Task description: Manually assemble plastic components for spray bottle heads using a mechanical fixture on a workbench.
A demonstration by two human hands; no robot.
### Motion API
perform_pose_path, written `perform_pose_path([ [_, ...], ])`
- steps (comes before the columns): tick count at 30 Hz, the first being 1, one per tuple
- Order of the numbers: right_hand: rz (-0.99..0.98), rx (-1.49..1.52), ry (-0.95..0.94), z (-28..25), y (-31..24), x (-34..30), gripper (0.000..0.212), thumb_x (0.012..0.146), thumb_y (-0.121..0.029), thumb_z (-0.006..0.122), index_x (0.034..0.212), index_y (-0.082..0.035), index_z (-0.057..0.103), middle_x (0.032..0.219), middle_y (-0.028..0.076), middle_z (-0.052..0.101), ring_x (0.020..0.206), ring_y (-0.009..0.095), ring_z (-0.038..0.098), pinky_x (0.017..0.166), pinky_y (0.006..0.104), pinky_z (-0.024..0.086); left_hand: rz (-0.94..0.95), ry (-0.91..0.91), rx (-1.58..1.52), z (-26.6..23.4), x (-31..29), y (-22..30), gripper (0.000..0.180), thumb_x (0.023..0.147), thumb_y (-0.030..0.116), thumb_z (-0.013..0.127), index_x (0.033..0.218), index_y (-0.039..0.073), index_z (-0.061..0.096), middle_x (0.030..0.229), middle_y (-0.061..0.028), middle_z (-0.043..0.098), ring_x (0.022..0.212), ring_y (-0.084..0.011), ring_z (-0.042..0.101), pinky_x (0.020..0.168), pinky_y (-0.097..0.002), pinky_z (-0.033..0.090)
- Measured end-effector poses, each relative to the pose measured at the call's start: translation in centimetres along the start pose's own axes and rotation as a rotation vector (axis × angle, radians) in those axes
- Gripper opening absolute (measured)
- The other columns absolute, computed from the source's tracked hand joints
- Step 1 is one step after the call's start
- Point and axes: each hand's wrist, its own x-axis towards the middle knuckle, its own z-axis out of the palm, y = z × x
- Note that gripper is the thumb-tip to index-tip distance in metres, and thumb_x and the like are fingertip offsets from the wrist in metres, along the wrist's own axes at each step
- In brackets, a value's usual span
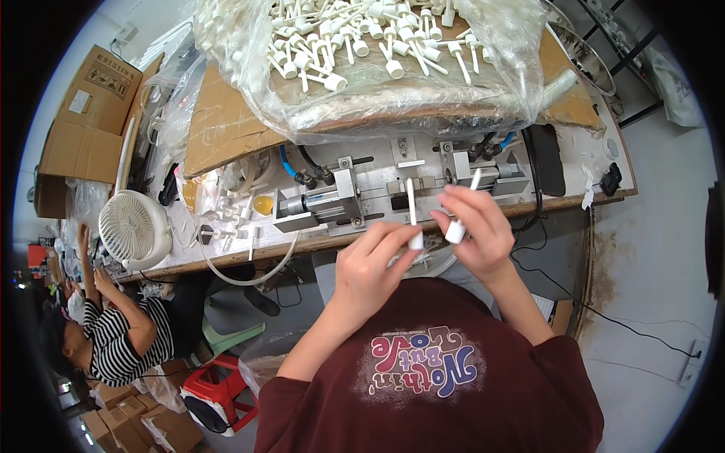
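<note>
My left hand [368,266] pinches a white plastic piece [411,204] by its thick cylindrical end, the thin stem pointing up and away. Close beside it, my right hand [487,235] grips a second white plastic piece [455,231], its wide end low and its stem leaning up to the right behind my fingers. The two pieces are apart. Both hands are in front of a metal clamping fixture [399,189] on the workbench, with an air cylinder [321,208] on its left and another cylinder [491,180] on its right.
A large heap of similar white pieces [393,34] lies in clear plastic on cardboard behind the fixture. At left are a white fan [134,229], loose white parts [242,219] and cardboard boxes [94,113]. A person in a striped shirt [132,340] works beyond. Black cables hang at right.
</note>
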Motion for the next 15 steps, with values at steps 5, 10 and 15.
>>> perform_pose_path([
  [5, 0.123, 0.163, -0.027, -1.0, -0.6, 0.1, 0.055, 0.071, -0.004, 0.083, 0.12, 0.004, 0.061, 0.124, 0.023, 0.062, 0.109, 0.032, 0.066, 0.093, 0.0372, 0.053, 0.117, 0.039, 0.339, 2.1, 0.0, -2.7, 0.027, 0.075, 0.009, 0.077, 0.102, 0.005, 0.072, 0.117, -0.0074, 0.069, 0.078, -0.0198, 0.068, 0.067, -0.0302, 0.053],
  [10, 0.121, 0.28, -0.002, -0.2, 0.1, -1.2, 0.051, 0.074, 0.001, 0.077, 0.12, 0.004, 0.056, 0.131, 0.028, 0.057, 0.116, 0.036, 0.064, 0.095, 0.0372, 0.052, 0.164, -0.034, 0.477, 2.9, 0.6, -3.7, 0.027, 0.074, 0.011, 0.078, 0.101, 0.005, 0.072, 0.116, -0.0076, 0.07, 0.075, -0.0176, 0.068, 0.061, -0.0303, 0.049],
  [15, 0.122, 0.146, -0.048, -0.2, -0.2, -0.9, 0.037, 0.073, -0.003, 0.079, 0.106, 0.003, 0.063, 0.128, 0.022, 0.061, 0.099, 0.032, 0.066, 0.081, 0.0357, 0.056, 0.198, -0.037, 0.471, 2.9, 1.4, -3.8, 0.028, 0.073, 0.011, 0.077, 0.099, 0.005, 0.072, 0.113, -0.0074, 0.071, 0.07, -0.0179, 0.067, 0.06, -0.0305, 0.048],
])
